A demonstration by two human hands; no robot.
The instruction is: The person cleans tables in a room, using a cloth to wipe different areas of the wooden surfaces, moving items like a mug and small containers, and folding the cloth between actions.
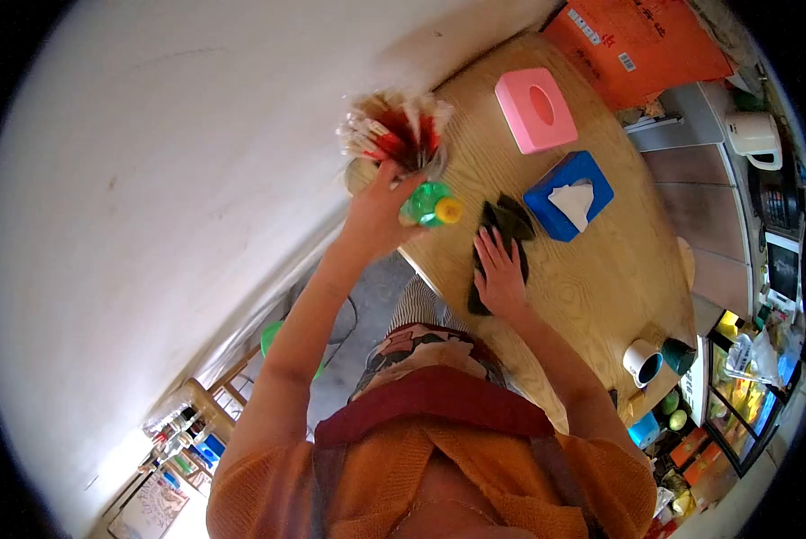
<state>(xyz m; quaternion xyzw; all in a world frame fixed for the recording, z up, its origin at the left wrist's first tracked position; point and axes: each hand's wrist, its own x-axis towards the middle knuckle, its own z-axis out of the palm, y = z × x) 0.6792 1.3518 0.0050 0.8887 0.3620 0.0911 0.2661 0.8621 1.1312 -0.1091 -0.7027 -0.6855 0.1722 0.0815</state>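
Note:
My left hand (pixel 383 214) is closed around a green see-through bottle (pixel 424 199) with a yellow cap, above the table's left edge. Just beyond it stands a blurred bundle of thin sticks (pixel 403 121), pale at the tips and red lower down; I cannot make out their kind. My right hand (pixel 500 269) lies flat, fingers stretched, on a dark green cloth (pixel 511 220) spread on the wooden table (pixel 592 292).
Right of the cloth is a blue tissue box (pixel 547 202) with a tissue sticking out. A pink tissue box (pixel 536 110) sits farther back. Near the right edge are a white mug (pixel 641 359) and a dark green cup (pixel 679 357). A wall (pixel 178 180) borders the left.

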